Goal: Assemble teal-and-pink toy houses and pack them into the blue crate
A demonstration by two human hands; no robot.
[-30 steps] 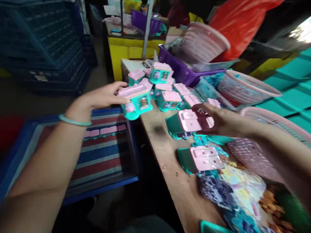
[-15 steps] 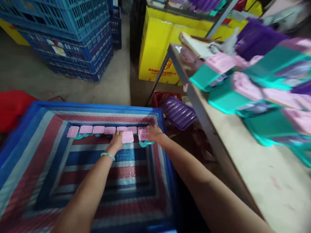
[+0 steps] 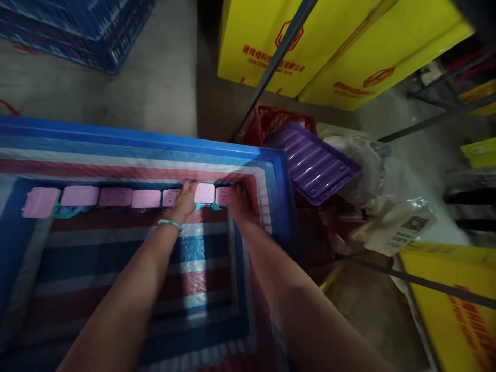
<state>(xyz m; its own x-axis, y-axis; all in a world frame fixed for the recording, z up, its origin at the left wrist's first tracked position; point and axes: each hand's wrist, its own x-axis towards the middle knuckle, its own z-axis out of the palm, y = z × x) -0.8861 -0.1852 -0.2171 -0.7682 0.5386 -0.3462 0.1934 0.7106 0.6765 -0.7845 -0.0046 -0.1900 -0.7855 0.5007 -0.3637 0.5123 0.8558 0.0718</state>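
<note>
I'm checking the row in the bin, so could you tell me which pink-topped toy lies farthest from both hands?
The pink-topped toy at the row's far left end; the left hand and right hand are at the opposite, right end.

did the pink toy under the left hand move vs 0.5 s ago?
Yes. The pink toy sat in front of the row of pink toys; now it is level with it, at the left hand, beside the right hand.

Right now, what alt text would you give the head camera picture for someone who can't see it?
Two bare arms reach down into a blue crate lined with striped plastic sheeting, the left hand and right hand resting on the right end of a row of pink-topped toy pieces along its far wall. Yellow cartons and a purple tray lie on the floor beyond.
</note>
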